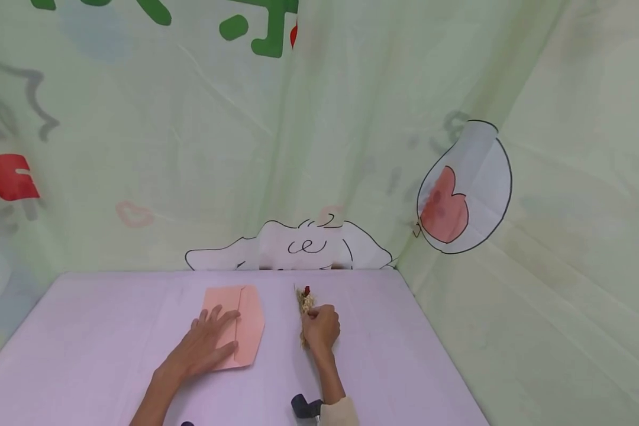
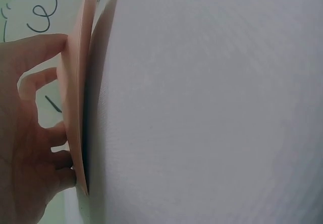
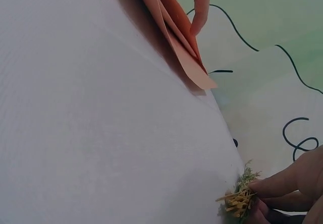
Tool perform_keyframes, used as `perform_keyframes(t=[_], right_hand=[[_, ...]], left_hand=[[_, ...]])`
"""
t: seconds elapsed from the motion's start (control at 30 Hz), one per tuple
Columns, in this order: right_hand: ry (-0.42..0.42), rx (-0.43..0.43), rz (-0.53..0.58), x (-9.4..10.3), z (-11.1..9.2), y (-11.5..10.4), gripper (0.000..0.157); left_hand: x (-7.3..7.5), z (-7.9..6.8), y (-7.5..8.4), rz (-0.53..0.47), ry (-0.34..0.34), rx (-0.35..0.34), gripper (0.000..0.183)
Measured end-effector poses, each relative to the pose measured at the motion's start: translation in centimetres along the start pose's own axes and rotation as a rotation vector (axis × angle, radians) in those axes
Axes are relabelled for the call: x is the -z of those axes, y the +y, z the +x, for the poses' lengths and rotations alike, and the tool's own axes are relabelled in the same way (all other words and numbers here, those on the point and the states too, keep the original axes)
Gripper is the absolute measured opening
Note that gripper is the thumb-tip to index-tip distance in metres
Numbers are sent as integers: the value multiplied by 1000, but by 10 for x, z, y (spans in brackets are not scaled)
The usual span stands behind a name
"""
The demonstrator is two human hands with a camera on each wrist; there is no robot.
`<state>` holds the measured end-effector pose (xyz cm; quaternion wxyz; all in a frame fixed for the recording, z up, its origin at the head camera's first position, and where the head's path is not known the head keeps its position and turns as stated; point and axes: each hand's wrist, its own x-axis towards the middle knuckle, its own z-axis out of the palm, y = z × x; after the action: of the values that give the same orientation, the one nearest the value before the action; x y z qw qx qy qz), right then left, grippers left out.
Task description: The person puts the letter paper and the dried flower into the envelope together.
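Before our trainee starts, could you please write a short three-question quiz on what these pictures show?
1. Which hand pinches the dried flower bunch?
2. True or false: in the head view, the pink envelope lies to the right of the bunch.
3. What colour is the small bloom near the bunch's far end: a) blue, b) red, c) purple?

Key:
1. The right hand.
2. False: the envelope lies to the left of the bunch, with the left hand touching it, fingers spread.
3. b) red.
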<state>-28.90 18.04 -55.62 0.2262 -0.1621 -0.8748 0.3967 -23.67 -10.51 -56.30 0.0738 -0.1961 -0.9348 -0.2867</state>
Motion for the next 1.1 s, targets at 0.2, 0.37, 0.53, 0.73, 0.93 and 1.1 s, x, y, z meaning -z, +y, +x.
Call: perform_keyframes(t=[0.2,0.37,0.53,0.73,0.93,1.1], right_hand=[[-13,-3,30,1,-2,-9,6],[-36,-12,54,2,-7,-19,7],[-55,9,68,0,-11,-23,8],[-91,49,102,-1,-17,-30,7],[-120,60,147,-9,-18,-34,8],[-158,61,173,-12,-23,-43,8]], left_hand=[[0,1,-2,3,13,-4,63],[-2,2,-4,7,20,-9,62],[-2,2,-4,5,12,-1,62],[-1,0,-4,5,9,3,61],[-1,0,-4,1,18,-3,61],[-2,1,-5,-7,1,14,61]])
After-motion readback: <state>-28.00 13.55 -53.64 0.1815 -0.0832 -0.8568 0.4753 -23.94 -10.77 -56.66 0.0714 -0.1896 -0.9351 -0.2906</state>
